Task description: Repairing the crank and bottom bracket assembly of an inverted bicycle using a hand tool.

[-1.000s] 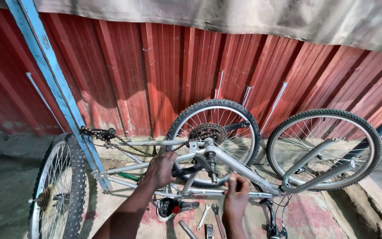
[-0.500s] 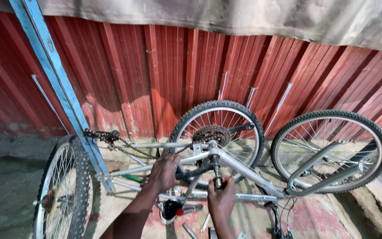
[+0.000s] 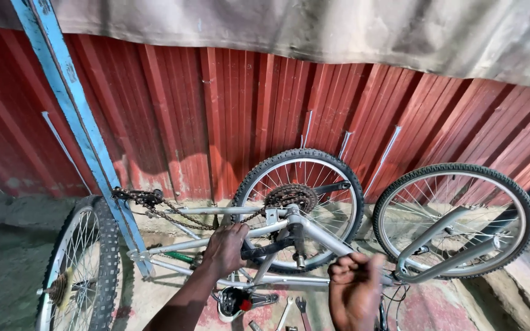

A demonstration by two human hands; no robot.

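Observation:
A silver bicycle frame (image 3: pixel 332 240) stands upside down in front of me. My left hand (image 3: pixel 225 248) is wrapped around one of its tubes, just left of the black crank arm (image 3: pixel 271 248). My right hand (image 3: pixel 354 289) hovers in front of the frame to the right of the crank, blurred. Its fingers are curled into a fist with nothing visible in them. A rusty chain (image 3: pixel 179 217) hangs from the rear derailleur (image 3: pixel 145 197) toward the sprockets (image 3: pixel 289 196).
A spoked wheel (image 3: pixel 302 205) stands behind the frame and another wheel (image 3: pixel 455 220) sits in the fork at right. A loose wheel (image 3: pixel 81 270) leans by a blue post (image 3: pixel 75 129). Wrenches (image 3: pixel 292 306) lie on the ground. A red corrugated wall (image 3: pixel 246 110) closes the back.
My right hand has come off the frame by the crank, drawn back toward me and to the right, and closed into a fist. My left hand keeps its hold on the tube.

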